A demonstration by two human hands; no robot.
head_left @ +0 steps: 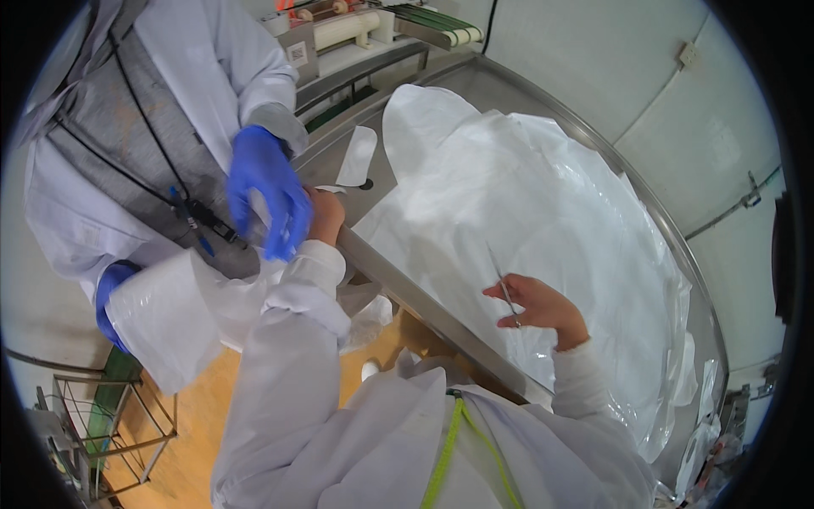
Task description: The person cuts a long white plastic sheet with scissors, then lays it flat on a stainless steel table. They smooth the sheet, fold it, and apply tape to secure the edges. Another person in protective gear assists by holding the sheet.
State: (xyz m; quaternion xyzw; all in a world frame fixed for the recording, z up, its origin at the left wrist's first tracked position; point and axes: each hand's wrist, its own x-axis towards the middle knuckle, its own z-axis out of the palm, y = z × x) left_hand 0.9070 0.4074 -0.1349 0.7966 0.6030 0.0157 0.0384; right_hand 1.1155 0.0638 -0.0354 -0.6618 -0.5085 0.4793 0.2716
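Note:
My right hand (543, 307) holds slim metal scissors (500, 273), thumb and fingers at the handles. The blades point up and away over a broad pile of white plastic sheets (509, 187). Off to the left, my left hand (326, 217) is beside the steel table's near edge, right against a co-worker's blue-gloved hand (264, 191). That glove hides most of my left fingers, so what they hold cannot be made out. Crumpled translucent plastic hangs below the two hands. The co-worker's other gloved hand (113, 301) grips a white plastic bag (165, 310).
A raised rim (432, 314) borders the steel table. One white strip (357, 157) lies near its left corner. Beyond stands a machine with a roller (346, 30) and green belts (437, 21). A wire-frame rack (127, 424) is at lower left. The co-worker stands close on my left.

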